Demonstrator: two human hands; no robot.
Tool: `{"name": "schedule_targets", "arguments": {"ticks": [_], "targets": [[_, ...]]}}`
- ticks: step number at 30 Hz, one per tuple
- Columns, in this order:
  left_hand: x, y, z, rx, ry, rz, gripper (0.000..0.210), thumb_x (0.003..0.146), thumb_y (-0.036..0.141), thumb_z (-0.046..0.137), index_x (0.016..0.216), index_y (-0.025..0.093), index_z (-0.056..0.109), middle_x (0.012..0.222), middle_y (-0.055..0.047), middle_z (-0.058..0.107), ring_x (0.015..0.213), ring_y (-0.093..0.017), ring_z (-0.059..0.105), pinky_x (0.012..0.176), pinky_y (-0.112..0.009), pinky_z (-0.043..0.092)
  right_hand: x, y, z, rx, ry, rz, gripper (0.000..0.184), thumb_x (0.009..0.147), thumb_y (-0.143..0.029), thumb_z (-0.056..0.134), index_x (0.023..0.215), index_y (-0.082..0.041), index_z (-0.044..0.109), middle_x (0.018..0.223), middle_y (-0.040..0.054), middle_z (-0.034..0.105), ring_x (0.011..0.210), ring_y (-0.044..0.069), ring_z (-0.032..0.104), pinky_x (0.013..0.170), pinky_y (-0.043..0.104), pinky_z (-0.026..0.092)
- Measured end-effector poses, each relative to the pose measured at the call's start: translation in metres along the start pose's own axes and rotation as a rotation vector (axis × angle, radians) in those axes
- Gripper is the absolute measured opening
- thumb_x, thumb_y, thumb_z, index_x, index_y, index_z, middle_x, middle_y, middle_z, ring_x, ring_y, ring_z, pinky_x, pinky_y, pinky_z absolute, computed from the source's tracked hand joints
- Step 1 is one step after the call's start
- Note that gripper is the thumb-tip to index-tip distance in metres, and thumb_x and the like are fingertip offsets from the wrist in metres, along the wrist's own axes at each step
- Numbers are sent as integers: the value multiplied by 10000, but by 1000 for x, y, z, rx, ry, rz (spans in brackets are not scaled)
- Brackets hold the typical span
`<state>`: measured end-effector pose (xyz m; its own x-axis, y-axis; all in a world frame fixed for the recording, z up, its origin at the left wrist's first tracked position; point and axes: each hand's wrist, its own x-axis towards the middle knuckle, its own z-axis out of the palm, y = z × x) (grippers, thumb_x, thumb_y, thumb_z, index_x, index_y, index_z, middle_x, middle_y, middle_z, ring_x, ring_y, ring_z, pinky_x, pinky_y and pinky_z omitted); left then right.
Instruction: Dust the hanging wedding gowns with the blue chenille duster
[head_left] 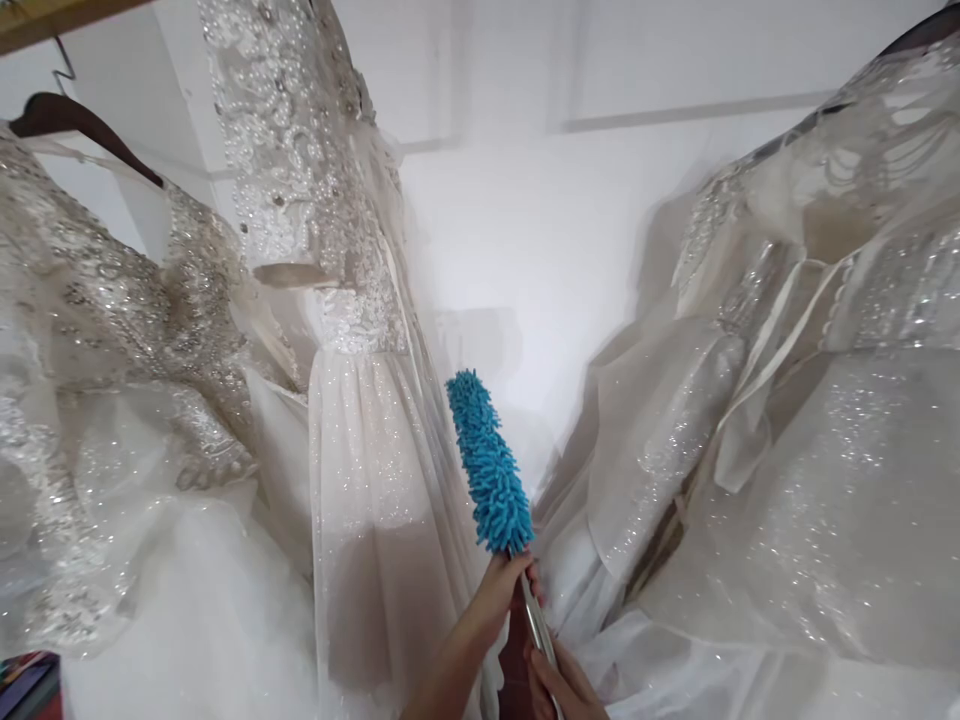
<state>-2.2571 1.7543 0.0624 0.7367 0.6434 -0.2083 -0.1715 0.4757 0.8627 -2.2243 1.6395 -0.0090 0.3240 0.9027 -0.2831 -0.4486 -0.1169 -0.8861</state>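
Observation:
A blue microfiber duster [491,465] with a fluffy chenille head and a metal handle points up and away toward the white wall. My left hand [504,585] is closed around the handle just below the fluffy head. Lower down, my right hand [564,685] grips the same metal handle near the bottom edge of the view. To the left of the duster hangs a beaded white gown [367,450] with a sparkly skirt. Another glittery white gown [660,450] stands to the right. The duster's head appears in front of the wall, between the gowns.
A dark hanger [86,135] holds a heavily beaded gown [127,300] at the far left, under a wooden rail [52,20]. White wall [517,230] with raised molding lies behind. More tulle spreads along the lower right, and a colourful item [30,685] shows at the lower left corner.

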Motion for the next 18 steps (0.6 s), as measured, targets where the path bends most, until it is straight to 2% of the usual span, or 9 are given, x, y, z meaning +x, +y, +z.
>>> {"name": "schedule_targets", "arguments": {"ticks": [1, 4, 8, 12, 18], "targets": [[-1, 11, 1, 26, -23, 22, 317, 617, 460, 658, 663, 199, 484, 533, 50, 501, 448, -94, 468, 515, -275, 423, -2, -11, 8, 36, -39, -6, 534, 628, -644, 640, 935, -236, 487, 411, -137, 443, 262, 19, 305, 269, 140, 228], [-7, 36, 0, 48, -24, 94, 327, 643, 470, 637, 686, 196, 463, 534, 62, 482, 443, -83, 465, 501, -255, 419, -7, -36, 31, 103, -180, -69, 448, 674, -604, 631, 856, -230, 462, 459, -132, 494, 214, 2, 308, 228, 127, 264], [-15, 44, -10, 15, 53, 176, 366, 615, 476, 667, 732, 202, 454, 568, 79, 469, 442, -66, 445, 473, -233, 410, -5, -38, 46, 79, -213, -66, 441, 662, -611, 636, 810, -232, 467, 469, -126, 507, 213, 12, 348, 220, 130, 307], [-14, 24, -21, 8, 97, 137, 361, 617, 470, 666, 737, 197, 462, 564, 81, 470, 447, -66, 441, 483, -236, 420, 2, -16, 40, 25, -149, -30, 467, 658, -638, 617, 819, -226, 469, 447, -127, 495, 215, 13, 338, 226, 133, 272], [-2, -28, -42, -67, 90, 36, 328, 626, 445, 673, 696, 194, 474, 588, 71, 487, 486, -79, 455, 522, -252, 430, 11, 28, 13, -126, -33, 7, 552, 586, -724, 584, 799, -221, 504, 392, -136, 407, 275, 23, 288, 294, 166, 188]]}}
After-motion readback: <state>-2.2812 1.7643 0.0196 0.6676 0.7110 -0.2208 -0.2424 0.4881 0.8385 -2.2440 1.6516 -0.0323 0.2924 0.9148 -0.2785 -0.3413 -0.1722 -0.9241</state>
